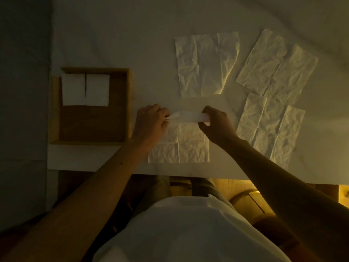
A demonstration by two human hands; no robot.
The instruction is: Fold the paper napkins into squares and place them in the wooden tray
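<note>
A white, cloth-covered worktop (113, 35) fills the upper part of the dim, yellow-lit head view, its fabric softly wrinkled. At about nine o'clock sits the square wooden tray (129, 103) with low, pale walls and a darker, grainy floor. Two folded white paper squares (86, 89) lie flat, side by side and touching, against the tray's far wall; the near half of the floor is bare.

Near the centre, the left hand (150, 122) and the right hand (217, 125) hold up the far edge of a crinkled white paper napkin (188, 142), rolling it toward the near side. The fingers of each hand are pinched together on that raised edge, one hand at each end. The rest of this napkin lies flat on the worktop at six o'clock, creased into a grid; the left forearm covers its left corner.

Three more unfolded paper napkins lie open, all crumpled and marked by long fold lines: one at twelve o'clock (206, 65), one tilted at two o'clock (276, 62), one at three o'clock (270, 129), its near corner hidden by the right forearm.

No writing can be read anywhere. Below the worktop's edge a white shirt (179, 233) and shadowy floor are hard to make out.
</note>
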